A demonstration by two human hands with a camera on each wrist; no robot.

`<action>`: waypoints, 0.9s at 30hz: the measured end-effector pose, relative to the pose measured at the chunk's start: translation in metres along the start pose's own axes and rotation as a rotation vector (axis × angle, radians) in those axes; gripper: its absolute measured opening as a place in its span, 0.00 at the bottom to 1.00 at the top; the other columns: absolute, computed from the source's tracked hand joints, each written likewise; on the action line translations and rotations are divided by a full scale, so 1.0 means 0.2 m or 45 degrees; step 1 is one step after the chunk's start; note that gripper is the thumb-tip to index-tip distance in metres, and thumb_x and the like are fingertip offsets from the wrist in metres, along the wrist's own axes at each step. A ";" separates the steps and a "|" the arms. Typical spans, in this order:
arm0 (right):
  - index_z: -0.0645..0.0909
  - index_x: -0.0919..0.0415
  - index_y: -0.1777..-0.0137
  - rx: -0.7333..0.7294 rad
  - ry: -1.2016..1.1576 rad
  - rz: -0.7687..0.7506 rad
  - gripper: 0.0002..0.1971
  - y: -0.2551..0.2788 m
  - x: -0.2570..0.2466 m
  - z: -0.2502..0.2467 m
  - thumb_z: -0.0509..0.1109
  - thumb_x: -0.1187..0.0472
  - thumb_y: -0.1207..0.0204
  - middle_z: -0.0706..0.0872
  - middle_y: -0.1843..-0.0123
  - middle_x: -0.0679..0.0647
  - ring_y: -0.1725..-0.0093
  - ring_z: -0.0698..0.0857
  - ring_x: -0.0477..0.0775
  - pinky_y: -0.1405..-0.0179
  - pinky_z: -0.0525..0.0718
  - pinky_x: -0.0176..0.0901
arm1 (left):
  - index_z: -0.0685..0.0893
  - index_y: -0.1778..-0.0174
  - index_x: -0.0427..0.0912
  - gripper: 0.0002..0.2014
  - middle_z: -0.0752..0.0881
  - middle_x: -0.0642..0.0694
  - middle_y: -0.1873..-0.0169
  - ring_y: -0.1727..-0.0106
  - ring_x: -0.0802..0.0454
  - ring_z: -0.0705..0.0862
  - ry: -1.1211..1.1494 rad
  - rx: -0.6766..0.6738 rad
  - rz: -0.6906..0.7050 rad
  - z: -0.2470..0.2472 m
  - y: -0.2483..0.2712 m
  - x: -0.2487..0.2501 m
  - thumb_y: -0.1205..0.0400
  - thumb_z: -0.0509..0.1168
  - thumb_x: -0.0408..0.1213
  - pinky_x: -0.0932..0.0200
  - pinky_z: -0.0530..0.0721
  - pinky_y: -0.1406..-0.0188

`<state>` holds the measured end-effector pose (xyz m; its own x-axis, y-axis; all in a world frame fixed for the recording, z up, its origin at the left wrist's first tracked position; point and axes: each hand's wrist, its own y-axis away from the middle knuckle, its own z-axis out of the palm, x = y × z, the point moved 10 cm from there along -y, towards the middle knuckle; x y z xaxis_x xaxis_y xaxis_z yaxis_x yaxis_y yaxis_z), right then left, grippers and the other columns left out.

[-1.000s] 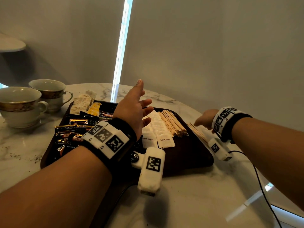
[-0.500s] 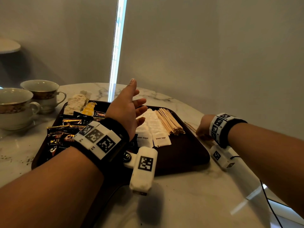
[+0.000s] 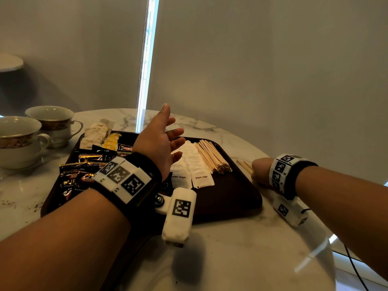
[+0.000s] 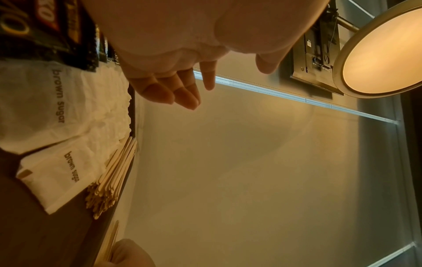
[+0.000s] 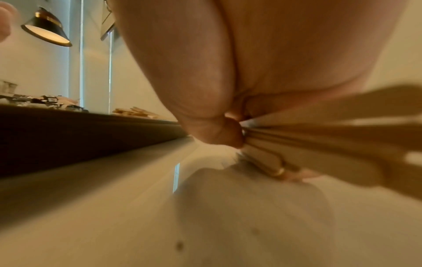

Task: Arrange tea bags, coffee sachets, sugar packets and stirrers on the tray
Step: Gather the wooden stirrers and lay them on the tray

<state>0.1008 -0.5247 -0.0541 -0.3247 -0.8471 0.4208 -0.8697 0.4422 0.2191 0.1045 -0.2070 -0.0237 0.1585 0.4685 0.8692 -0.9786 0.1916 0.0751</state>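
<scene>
Wooden stirrers lie bundled on the dark tray, right of the sugar packets, long axis running from the near edge toward the far-left corner. Coffee sachets fill the tray's left side; tea bags sit at its far-left corner. Right hand, on the marble table just beside the tray's right rim, pinches loose sticks between thumb and fingers. Left hand hovers over the tray, fingers spread, holding nothing. Two cups stand left of the tray.
</scene>
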 end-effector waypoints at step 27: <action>0.75 0.63 0.53 -0.628 -2.901 -1.080 0.09 0.74 -0.79 -0.38 0.56 0.66 0.29 0.74 0.65 0.57 0.74 0.70 0.50 0.77 0.69 0.39 | 0.91 0.50 0.46 0.12 0.88 0.55 0.69 0.56 0.51 0.84 -0.571 -0.343 0.168 0.17 0.09 0.02 0.11 0.61 0.40 0.31 0.80 0.30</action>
<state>0.0521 -0.3024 -0.0214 -0.1228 0.4587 -0.8800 -0.9640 -0.2658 -0.0041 0.0828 -0.2316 -0.0022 -0.0927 0.1006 0.9906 -0.9088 0.3979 -0.1255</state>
